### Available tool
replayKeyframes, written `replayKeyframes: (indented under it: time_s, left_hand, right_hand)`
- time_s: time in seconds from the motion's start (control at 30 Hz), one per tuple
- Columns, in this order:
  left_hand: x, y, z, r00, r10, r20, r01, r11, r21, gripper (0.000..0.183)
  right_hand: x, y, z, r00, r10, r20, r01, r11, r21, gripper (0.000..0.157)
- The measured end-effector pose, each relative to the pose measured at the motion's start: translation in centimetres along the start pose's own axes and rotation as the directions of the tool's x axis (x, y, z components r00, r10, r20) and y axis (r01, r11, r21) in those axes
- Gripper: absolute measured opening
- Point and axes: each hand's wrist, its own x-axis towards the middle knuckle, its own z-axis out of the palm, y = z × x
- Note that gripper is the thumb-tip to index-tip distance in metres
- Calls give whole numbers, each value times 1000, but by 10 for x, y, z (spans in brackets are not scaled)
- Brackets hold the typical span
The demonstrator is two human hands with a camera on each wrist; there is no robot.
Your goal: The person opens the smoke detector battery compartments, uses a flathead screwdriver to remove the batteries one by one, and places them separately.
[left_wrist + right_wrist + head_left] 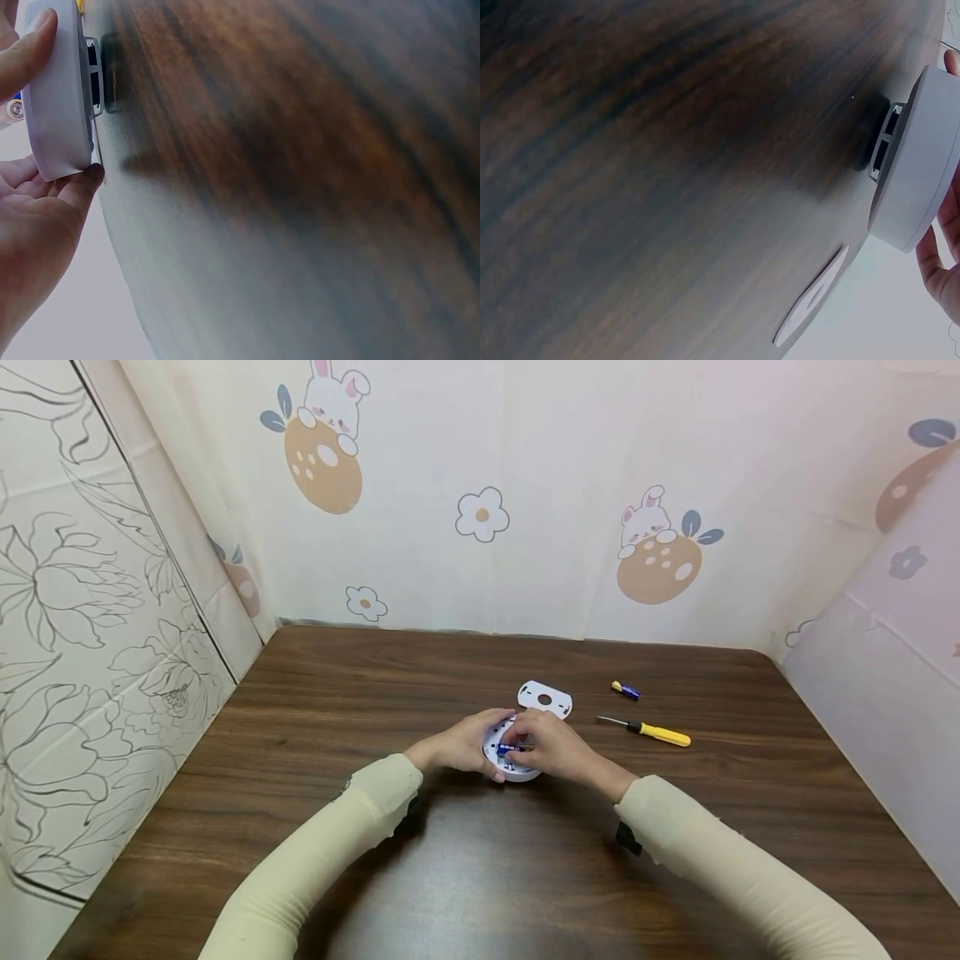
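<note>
A round white smoke detector (523, 776) is held low over the table, its open back facing up and its vented face (885, 142) toward the wood. My left hand (467, 746) grips its rim from the left, thumb on the near side and fingers around the far side. Over the detector's back, my right hand (553, 748) pinches a blue battery (507, 749) at the battery compartment. A metal end of a battery (15, 109) shows beside the detector in the left wrist view. The right fingers partly hide the compartment.
A white mounting plate (558, 703) with a round hole lies just behind the hands. To the right are a blue and yellow battery (626, 691) and a screwdriver (660, 734) with a yellow handle. The brown table (480, 877) meets a patterned curtain at the back.
</note>
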Motion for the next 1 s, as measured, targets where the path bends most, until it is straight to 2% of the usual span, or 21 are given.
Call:
replayKeyframes:
  time_s: [0.7, 1.0]
  left_hand:
    - [-1, -1, 0, 1000, 15, 0, -15, 1000, -6, 102]
    - [-1, 0, -1, 1000, -1, 2, 1, 1000, -13, 101]
  right_hand:
    - [1, 1, 2, 999, -45, -17, 45, 999, 4, 12]
    - [2, 1, 4, 997, -77, -30, 77, 997, 23, 13]
